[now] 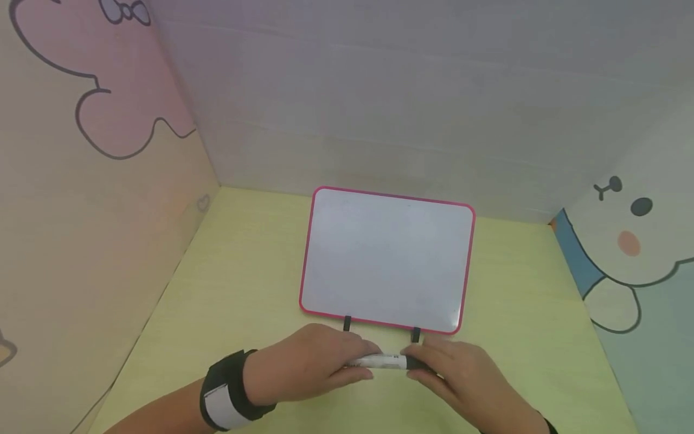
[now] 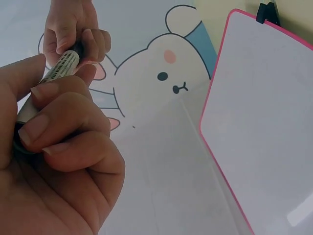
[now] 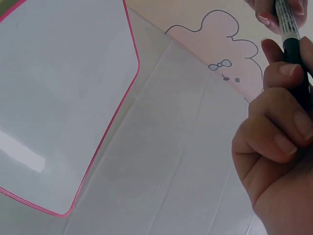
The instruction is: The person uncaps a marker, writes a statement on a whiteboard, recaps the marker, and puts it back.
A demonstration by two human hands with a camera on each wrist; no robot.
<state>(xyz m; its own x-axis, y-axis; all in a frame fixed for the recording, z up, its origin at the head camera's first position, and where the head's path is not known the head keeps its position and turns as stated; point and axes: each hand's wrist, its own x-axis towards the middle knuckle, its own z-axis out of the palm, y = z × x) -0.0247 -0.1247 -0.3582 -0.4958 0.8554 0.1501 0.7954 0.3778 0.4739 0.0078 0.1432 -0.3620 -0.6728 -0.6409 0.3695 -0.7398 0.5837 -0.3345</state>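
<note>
A white marker (image 1: 382, 361) with a black cap (image 1: 416, 363) lies level between both hands, just in front of a whiteboard. My left hand (image 1: 320, 361) grips the white barrel at its left end, fingers curled round it in the left wrist view. The capped end is pinched by my right hand (image 1: 461, 377); its fingers curl about the dark cap (image 3: 296, 63) in the right wrist view. Beyond the hands stands the whiteboard (image 1: 387, 259), pink-framed, with a blank surface and black feet (image 1: 415, 335) at its lower edge. Neither hand touches the board's face.
The yellow tabletop (image 1: 244, 271) spreads around the board. A pale wall (image 1: 379, 108) rises behind it. Side panels carry a pink cartoon figure (image 1: 125, 114) on the left and a white cartoon bear (image 1: 650, 241) on the right. A black strap (image 1: 233, 389) circles the left wrist.
</note>
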